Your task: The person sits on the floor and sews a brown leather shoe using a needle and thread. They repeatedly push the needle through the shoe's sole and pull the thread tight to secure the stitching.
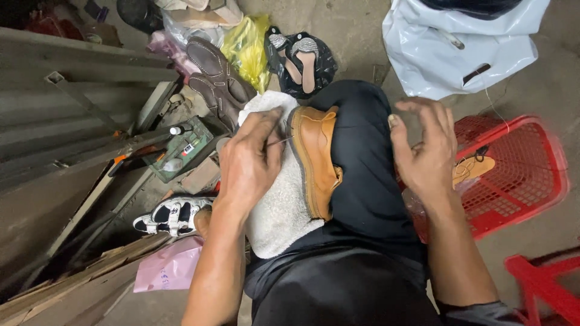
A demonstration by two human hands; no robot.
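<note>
Bare concrete floor [356, 36] spreads under a cluttered workspot, seen from above the person's lap. On the black-trousered knee [362, 157] lies one tan leather shoe [317, 160] on its side, set against a white fleecy cloth [281, 208]. The left hand [251, 163] rests on the cloth just left of the shoe, fingers pinched shut on a thin needle [279, 142] whose tip meets the shoe's edge. The right hand [426, 154] hovers right of the knee, fingers spread and loosely curled, holding nothing that shows. A fine thread [496, 108] runs past it. Near right stands one red plastic basket [531, 163] with one tan shoe [472, 168] inside. Far off lie two brown shoes [220, 78], a yellow bag [248, 45], a black sandal [302, 60] and a white plastic bag [447, 54]. Left sit a green tray [181, 151] and one black-and-white sandal [172, 216].
</note>
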